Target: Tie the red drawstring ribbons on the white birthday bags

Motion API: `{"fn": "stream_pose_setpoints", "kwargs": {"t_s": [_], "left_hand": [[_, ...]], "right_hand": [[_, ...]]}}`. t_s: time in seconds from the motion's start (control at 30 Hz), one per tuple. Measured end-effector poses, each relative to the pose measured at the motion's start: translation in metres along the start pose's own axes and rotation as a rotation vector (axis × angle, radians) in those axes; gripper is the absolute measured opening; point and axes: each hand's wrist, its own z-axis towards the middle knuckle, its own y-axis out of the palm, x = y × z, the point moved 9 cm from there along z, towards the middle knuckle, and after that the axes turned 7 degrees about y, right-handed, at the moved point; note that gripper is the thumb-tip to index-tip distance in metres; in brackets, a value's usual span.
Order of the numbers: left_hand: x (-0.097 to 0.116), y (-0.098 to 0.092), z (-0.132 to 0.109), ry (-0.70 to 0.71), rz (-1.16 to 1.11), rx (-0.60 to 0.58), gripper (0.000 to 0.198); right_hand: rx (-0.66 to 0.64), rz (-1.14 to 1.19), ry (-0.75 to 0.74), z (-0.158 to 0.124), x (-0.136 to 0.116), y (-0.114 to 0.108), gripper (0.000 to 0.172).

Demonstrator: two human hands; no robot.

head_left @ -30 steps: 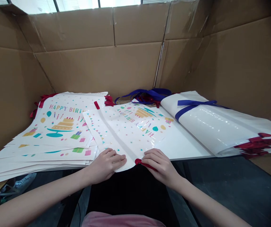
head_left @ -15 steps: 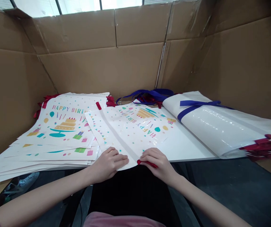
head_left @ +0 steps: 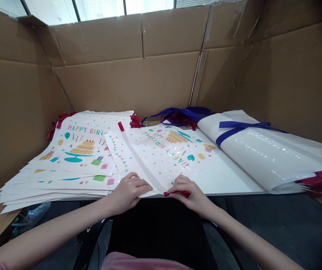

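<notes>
While between stack (head_left: pixel 79 140) and bundle (head_left: pixel 259 153), sheet (head_left: pixel 152 155) under close-set left fingers (head_left: pixel 140 183), ribbon (head_left: pixel 184 194) in pinched right fingers (head_left: pixel 179 187).

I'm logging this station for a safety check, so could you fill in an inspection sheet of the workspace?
Surface: white board, partly covered by printed sheets and a roll.
Work items: printed birthday sheet lies flat, overlapping the sheet stack; red ribbon at its near edge.
Clutter: loose blue ribbon at the back; white roll tied with blue ribbon on the right.
Grips: left grip rests on the sheet's near edge, pinch unclear; right grip holds the red ribbon.
Cables: one thin dark line below the board, probably a cable.
Surroundings: cardboard walls, windows above, a shoe lower left.
</notes>
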Motion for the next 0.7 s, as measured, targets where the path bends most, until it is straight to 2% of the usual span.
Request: {"fn": "stream_pose_setpoints", "kwargs": {"t_s": [0.23,0.4,0.53,0.7], "left_hand": [[0.001,0.001,0.000,-0.003,0.025,-0.020,0.043],[0.006,0.001,0.002,0.011,0.107,-0.051,0.044],[0.010,0.002,0.001,0.038,0.160,-0.079,0.040],[0.014,-0.003,-0.003,0.070,0.208,-0.073,0.041]], "right_hand": [[-0.189,0.087,0.238,0.009,0.003,0.007,0.024],[-0.215,0.003,0.386,0.011,0.014,0.011,0.020],[-0.221,-0.038,0.346,0.012,0.016,0.016,0.015],[-0.155,-0.043,0.234,0.012,0.007,0.012,0.015]]}}
